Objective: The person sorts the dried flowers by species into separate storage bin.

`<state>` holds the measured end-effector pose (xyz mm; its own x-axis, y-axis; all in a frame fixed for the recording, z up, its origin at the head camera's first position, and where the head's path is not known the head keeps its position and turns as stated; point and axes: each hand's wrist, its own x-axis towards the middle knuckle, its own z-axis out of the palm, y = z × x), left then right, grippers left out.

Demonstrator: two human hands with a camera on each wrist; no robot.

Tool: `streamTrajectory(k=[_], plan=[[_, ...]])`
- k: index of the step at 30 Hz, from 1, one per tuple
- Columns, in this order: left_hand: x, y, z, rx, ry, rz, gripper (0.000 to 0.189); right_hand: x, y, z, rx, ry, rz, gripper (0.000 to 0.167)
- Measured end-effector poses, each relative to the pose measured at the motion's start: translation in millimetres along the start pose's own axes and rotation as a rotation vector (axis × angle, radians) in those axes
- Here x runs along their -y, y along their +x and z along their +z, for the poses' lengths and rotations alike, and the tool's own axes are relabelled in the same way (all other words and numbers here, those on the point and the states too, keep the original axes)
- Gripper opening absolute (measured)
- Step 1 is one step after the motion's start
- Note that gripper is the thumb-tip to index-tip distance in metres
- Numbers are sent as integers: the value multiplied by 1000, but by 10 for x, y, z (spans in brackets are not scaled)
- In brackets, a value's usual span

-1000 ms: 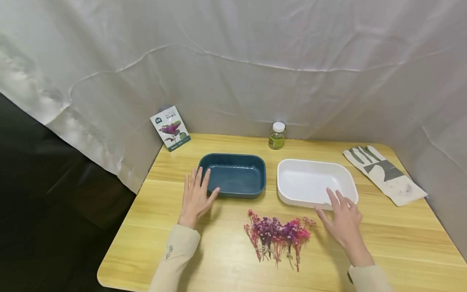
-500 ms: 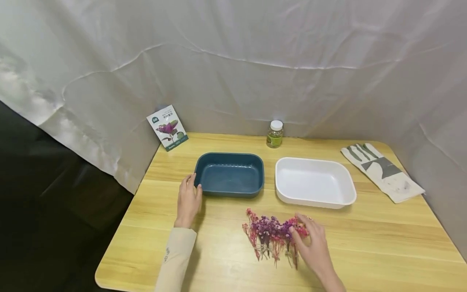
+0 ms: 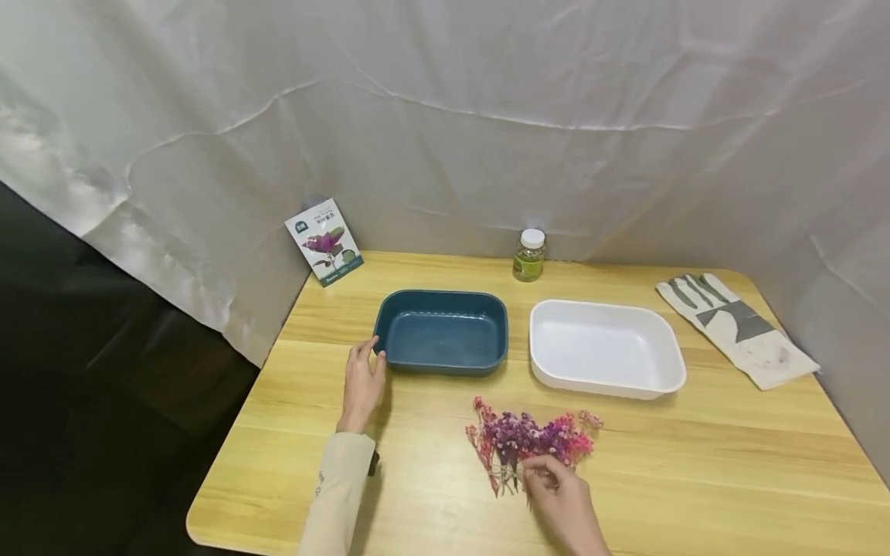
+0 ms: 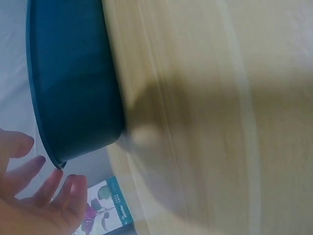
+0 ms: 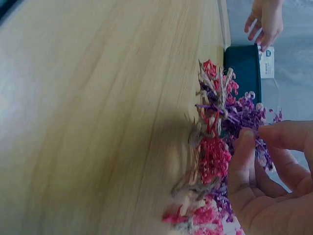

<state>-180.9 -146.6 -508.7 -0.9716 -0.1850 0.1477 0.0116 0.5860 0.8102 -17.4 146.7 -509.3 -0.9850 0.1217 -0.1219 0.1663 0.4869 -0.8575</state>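
Several small bunches of dried flowers (image 3: pixel 513 434), pink and purple with twine round their stems, lie in a row on the table. My right hand (image 3: pixel 566 502) is over the stems near the middle of the row. In the right wrist view, its thumb and forefinger pinch at the purple and pink flowers (image 5: pixel 242 115); the exact stems are partly hidden. My left hand (image 3: pixel 361 390) is at the left front corner of a dark teal rectangular dish (image 3: pixel 445 369). In the left wrist view, its loosely bent fingers (image 4: pixel 73 196) are right at the dish's rim, not wrapped round it.
A white rectangular dish (image 3: pixel 598 386) stands right of the teal one. Behind them is a small jar (image 3: pixel 528 266) with a white lid. A seed packet (image 3: pixel 324 243) leans at the back left, and a work glove (image 3: pixel 737 332) lies at the right. Grey cloth (image 3: pixel 445 154) encloses the table.
My right hand has come from the white dish's front edge down and left to the flower stems, its fingers closing together. My left hand has drawn back slightly to the teal dish's corner.
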Motion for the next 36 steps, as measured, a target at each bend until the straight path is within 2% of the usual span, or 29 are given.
streamTrajectory(k=[13,18,25,31,36], plan=[[-1,38,30,-24,-33,-34,40,13,85,148,21,97,15,12],[4,15,24,-12,-50,-73,41,2,102,179,-4,85,37,10],[40,15,9,-53,-71,-47,40,46,98,175,-41,66,71,13],[84,38,18,-56,-99,-49,40,104,69,140,-70,68,78,18],[106,67,19,-70,-145,-78,39,170,96,110,-104,111,46,22]])
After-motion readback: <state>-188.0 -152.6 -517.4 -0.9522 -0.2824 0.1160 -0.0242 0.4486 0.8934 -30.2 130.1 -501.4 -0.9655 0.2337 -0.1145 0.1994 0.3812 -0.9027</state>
